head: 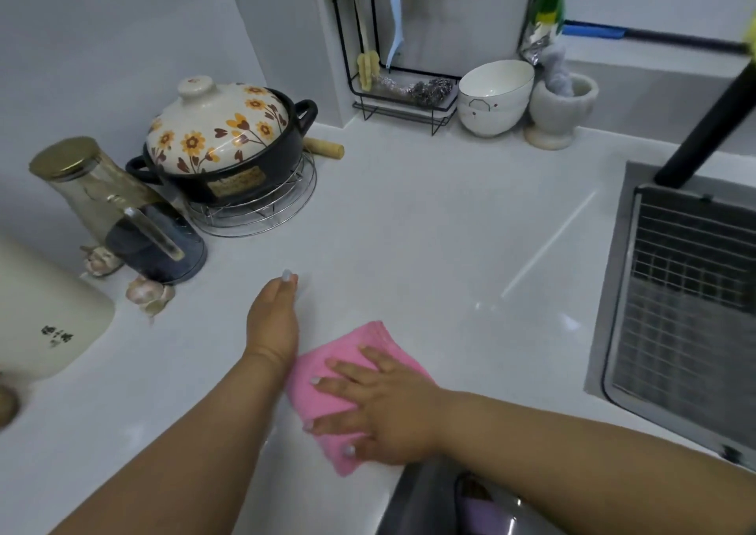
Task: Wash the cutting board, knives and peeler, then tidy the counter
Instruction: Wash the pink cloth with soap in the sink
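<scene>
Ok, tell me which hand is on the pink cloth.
The right hand, pressed flat on the pink cloth. The left hand rests edge-down on the bare counter beside it.

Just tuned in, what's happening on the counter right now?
A person is wiping the white counter. The right hand presses flat on a folded pink cloth near the front edge, beside the sink. The left hand rests edge-on on the counter just left of the cloth, empty. A flowered clay pot, a glass jar and garlic bulbs sit at the left. No cutting board, knives or peeler in view.
</scene>
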Action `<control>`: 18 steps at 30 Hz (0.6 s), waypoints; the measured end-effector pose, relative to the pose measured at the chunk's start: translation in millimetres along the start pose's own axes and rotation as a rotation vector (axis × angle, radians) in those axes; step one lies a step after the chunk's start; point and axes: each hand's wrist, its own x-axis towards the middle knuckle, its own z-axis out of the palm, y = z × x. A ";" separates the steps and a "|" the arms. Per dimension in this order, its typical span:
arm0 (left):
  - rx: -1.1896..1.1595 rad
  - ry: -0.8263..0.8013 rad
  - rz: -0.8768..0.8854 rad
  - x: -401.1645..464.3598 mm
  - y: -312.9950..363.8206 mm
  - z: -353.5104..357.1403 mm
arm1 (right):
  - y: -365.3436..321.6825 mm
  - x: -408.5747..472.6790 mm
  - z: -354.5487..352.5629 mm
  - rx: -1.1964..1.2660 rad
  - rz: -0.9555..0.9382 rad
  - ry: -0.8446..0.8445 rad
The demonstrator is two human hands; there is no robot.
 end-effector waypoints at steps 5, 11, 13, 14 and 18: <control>0.057 -0.131 0.030 -20.1 10.9 31.2 | 44.1 -39.5 3.2 0.028 0.043 -0.011; 0.160 -0.283 0.201 -36.0 20.8 75.6 | 84.1 -70.5 -11.6 0.012 0.364 0.006; 0.231 -0.322 0.292 -40.4 23.4 92.2 | 96.9 -73.7 -15.7 0.006 0.486 0.037; 0.283 -0.342 0.330 -42.1 23.7 101.1 | 105.1 -76.4 -17.5 0.000 0.550 0.050; 0.481 -0.415 0.402 -51.8 17.6 132.9 | 150.2 -102.9 -29.4 -0.021 0.800 0.068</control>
